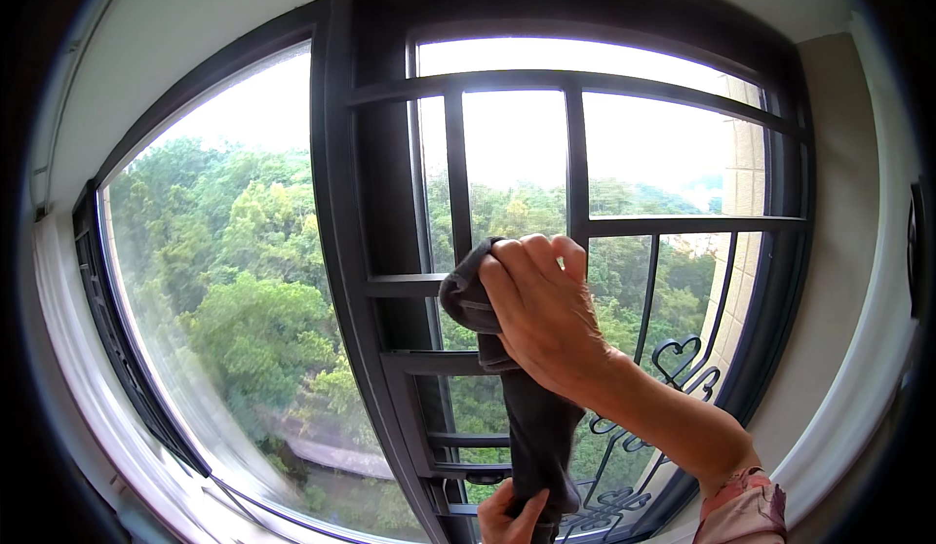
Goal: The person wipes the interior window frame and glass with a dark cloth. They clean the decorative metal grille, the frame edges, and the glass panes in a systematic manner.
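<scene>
A dark grey cloth point(537, 420) hangs down in front of the window grille. High on it, my right hand point(545, 310) grips a bunched part of the cloth against the bars, beside an upright bar point(576, 156). Near the bottom edge of the view, my left hand point(512, 515) pinches the lower part of the same cloth between thumb and fingers. The palm side of my right hand and the cloth's lower end are hidden. A dark metal window grille point(695, 224) stands behind both hands.
To the left is a large glass pane point(241, 273) with trees outside. Curled metal scrollwork point(676, 357) is at the grille's lower right. White curtains point(841, 398) hang at the right and at the far left. A dark frame post point(344, 251) divides the window.
</scene>
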`<state>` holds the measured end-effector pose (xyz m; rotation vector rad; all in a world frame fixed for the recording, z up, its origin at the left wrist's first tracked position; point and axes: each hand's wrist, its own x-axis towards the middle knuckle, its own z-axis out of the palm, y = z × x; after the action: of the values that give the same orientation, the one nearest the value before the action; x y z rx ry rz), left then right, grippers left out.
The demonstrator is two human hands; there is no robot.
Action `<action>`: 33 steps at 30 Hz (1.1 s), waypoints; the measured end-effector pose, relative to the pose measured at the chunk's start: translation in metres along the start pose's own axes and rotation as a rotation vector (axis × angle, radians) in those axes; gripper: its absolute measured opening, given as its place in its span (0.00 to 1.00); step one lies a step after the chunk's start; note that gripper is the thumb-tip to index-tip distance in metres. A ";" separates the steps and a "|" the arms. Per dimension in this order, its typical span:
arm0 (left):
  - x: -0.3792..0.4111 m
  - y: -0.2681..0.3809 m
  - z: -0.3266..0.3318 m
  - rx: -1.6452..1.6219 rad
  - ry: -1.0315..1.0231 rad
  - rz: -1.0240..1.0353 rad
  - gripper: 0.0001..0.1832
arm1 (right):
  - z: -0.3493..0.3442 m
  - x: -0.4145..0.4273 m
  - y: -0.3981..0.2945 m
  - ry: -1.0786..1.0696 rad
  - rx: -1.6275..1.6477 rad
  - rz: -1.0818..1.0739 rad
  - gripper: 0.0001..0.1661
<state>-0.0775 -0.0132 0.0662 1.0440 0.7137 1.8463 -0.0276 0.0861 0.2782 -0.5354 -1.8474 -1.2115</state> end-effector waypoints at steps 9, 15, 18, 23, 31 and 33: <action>0.006 -0.014 -0.011 0.103 -0.047 0.062 0.06 | -0.038 0.005 0.019 -0.313 0.278 -0.076 0.18; 0.004 -0.024 -0.008 0.079 -0.007 0.032 0.06 | -0.032 0.009 0.026 -0.281 0.207 -0.150 0.16; 0.005 -0.027 -0.010 0.163 -0.004 0.068 0.06 | -0.028 0.011 0.022 -0.249 0.014 -0.168 0.15; 0.004 -0.023 -0.004 0.119 0.002 0.064 0.06 | -0.036 0.003 0.024 -0.281 -0.117 -0.111 0.10; -0.008 -0.022 -0.002 0.070 -0.054 -0.079 0.08 | -0.043 -0.009 0.030 -0.186 -0.139 -0.085 0.10; -0.007 -0.018 0.001 0.003 -0.029 -0.086 0.08 | -0.030 -0.006 0.026 -0.140 -0.095 -0.067 0.10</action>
<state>-0.0679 -0.0109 0.0496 1.0243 0.7329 1.7544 0.0064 0.0711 0.2927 -0.6291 -1.9457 -1.3417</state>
